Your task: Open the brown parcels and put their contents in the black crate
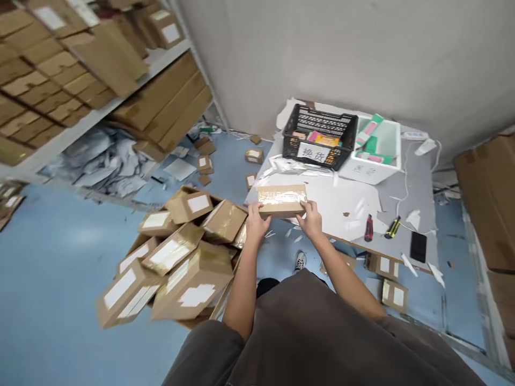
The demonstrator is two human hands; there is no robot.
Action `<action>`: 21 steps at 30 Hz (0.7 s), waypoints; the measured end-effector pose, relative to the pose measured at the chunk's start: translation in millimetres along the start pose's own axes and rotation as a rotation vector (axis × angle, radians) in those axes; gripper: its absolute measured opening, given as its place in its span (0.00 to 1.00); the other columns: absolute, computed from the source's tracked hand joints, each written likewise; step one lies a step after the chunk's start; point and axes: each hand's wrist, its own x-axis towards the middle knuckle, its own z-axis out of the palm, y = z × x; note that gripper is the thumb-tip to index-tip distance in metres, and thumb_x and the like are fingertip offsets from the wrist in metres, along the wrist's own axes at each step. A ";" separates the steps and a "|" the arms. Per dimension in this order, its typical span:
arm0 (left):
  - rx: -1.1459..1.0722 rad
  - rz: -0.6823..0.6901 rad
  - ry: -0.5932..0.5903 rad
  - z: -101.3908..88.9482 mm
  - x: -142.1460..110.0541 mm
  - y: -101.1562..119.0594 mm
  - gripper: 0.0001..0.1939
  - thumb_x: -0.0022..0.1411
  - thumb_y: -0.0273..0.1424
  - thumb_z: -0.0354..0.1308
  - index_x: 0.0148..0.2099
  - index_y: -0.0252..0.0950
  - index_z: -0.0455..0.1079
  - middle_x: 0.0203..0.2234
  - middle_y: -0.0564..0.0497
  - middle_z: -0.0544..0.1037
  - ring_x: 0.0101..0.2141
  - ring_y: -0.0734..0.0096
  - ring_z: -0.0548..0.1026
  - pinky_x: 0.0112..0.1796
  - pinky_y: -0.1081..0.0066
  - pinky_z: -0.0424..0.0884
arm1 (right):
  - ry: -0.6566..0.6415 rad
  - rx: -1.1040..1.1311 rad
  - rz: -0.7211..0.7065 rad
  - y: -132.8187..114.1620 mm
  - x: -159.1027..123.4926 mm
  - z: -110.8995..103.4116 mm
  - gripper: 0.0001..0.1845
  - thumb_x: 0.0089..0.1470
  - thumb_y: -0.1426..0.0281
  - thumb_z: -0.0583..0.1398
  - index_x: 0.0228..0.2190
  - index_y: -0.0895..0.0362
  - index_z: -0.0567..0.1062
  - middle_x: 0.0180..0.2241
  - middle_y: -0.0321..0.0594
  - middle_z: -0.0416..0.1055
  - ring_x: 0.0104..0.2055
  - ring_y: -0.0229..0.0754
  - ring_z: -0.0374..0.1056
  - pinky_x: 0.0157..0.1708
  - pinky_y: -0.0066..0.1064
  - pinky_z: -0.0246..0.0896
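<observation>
Partly hidden carton, gripped, left hand, right hand

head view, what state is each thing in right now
brown taped cardboard box: shut, held in both hands, tape across top
left hand: gripping box's left end
right hand: gripping box's right end
black plastic crate: on the bench, holding colourful packages
white foam box: open-topped, green-and-pink packages inside
black smartphone: lying flat on the bench
</observation>
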 end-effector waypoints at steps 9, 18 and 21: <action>0.006 0.065 -0.315 171.0 63.6 35.2 0.27 0.57 0.20 0.66 0.55 0.42 0.64 0.53 0.42 0.73 0.58 0.51 0.73 0.56 0.58 0.73 | 0.111 0.017 0.262 145.4 -16.1 3.4 0.19 0.63 0.69 0.59 0.55 0.54 0.71 0.57 0.54 0.66 0.55 0.55 0.72 0.46 0.46 0.78; -0.050 -0.039 -0.673 256.1 59.6 -16.8 0.22 0.62 0.21 0.60 0.56 0.41 0.65 0.56 0.42 0.71 0.56 0.54 0.74 0.53 0.57 0.76 | -0.085 0.039 0.510 202.5 -27.8 45.5 0.27 0.59 0.73 0.57 0.60 0.56 0.70 0.67 0.57 0.60 0.63 0.57 0.68 0.56 0.50 0.73; -0.106 -0.011 -0.659 257.1 60.0 -27.8 0.24 0.64 0.24 0.60 0.61 0.40 0.64 0.59 0.40 0.70 0.61 0.53 0.72 0.57 0.56 0.74 | -0.057 -0.007 0.571 200.8 -34.6 41.9 0.33 0.60 0.72 0.57 0.66 0.56 0.65 0.69 0.56 0.58 0.67 0.56 0.64 0.60 0.50 0.71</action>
